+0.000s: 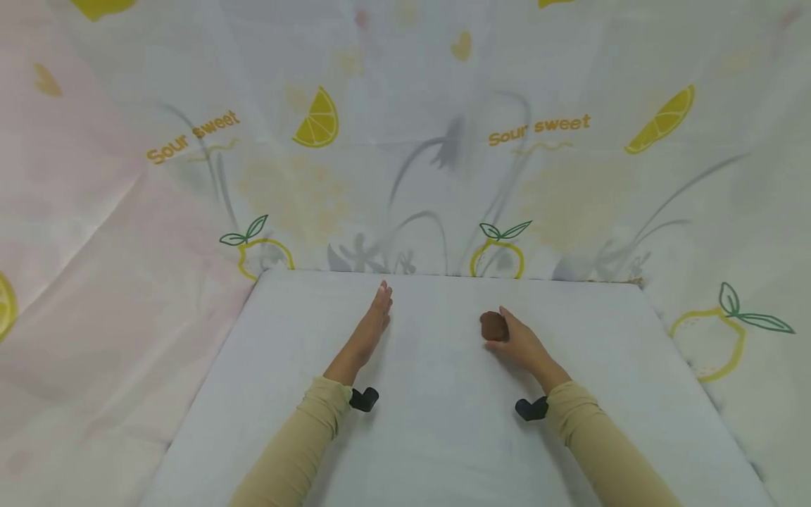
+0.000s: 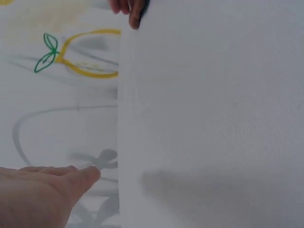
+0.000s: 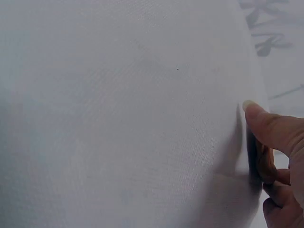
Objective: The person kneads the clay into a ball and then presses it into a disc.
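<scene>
Brown object (image 1: 493,327) in 1 hand (image 1: 524,345) (right)

Object (image 1: 494,327) seemingly brown; table (image 1: 437,422) white.

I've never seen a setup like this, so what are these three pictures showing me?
There's no machine: a person works bare-handed over a white tabletop. The wide picture comes from a head camera looking forward and down; the other two come from cameras on the left and right wrists. The right hand holds a small brown object; I can't tell whether it rests on the tabletop. The left hand holds nothing visible, its fingers straight. Behind is lemon-print cloth.
</scene>
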